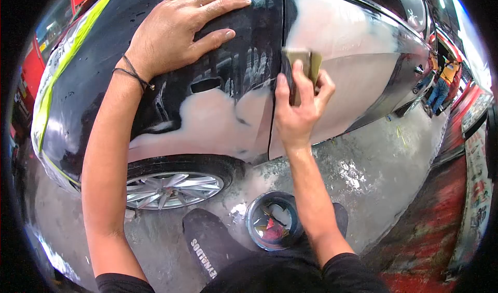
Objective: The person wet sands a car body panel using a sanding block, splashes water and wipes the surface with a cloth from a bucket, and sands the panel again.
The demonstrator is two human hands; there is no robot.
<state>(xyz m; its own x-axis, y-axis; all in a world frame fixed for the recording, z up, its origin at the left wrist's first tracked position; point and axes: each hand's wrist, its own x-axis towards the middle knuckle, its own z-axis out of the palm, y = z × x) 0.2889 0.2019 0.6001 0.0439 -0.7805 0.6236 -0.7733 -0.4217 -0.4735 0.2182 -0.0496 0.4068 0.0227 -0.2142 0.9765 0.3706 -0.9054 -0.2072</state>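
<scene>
My left hand [184, 25] lies flat with its fingers spread on the wet dark upper part of the car's front fender [244, 49]. It holds nothing. A dark cord is tied round that wrist. In my right hand [301, 106] is a brownish sanding block [305, 64] with a yellowish edge, gripped between fingers and thumb. The block is against the car door [353, 44], just beside the vertical gap between door and fender. Pale pinkish patches [207, 116] cover parts of both panels, with wet streaks above them.
A bucket of water [250, 221] with several pieces in it stands between my legs. The silver-spoked wheel [171, 189] is at the lower left. Yellow-green tape [67, 59] edges the covered front. Far right, a person [443, 85] in orange and jeans stands near a red vehicle.
</scene>
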